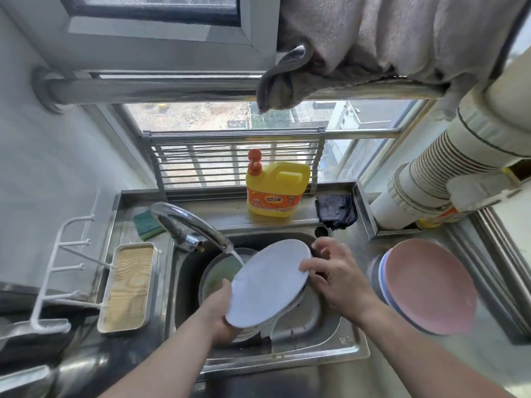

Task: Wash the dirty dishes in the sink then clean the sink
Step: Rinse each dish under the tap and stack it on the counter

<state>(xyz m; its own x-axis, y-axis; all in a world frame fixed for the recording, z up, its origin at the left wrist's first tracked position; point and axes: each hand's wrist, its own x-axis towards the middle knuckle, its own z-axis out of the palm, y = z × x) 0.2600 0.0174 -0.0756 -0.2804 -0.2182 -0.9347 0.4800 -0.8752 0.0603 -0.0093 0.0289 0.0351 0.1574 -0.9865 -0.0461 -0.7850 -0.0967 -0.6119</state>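
Tilting over the sink [330, 344], the white plate [270, 282] is sitting under the faucet [195, 222] stream. The left hand [221, 314] is gripping its near rim; the right hand [330, 271] is pinching the far-right edge. Wet, it is likely behaving stiff, light, slippery and perhaps breakable, so opposite-rim holds are suiting it.

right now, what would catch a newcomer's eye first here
The round white plate, tilted over the steel sink under the running chrome tap, held by the left hand and right hand. Behind it stands a yellow detergent bottle; a pink plate stack sits right.
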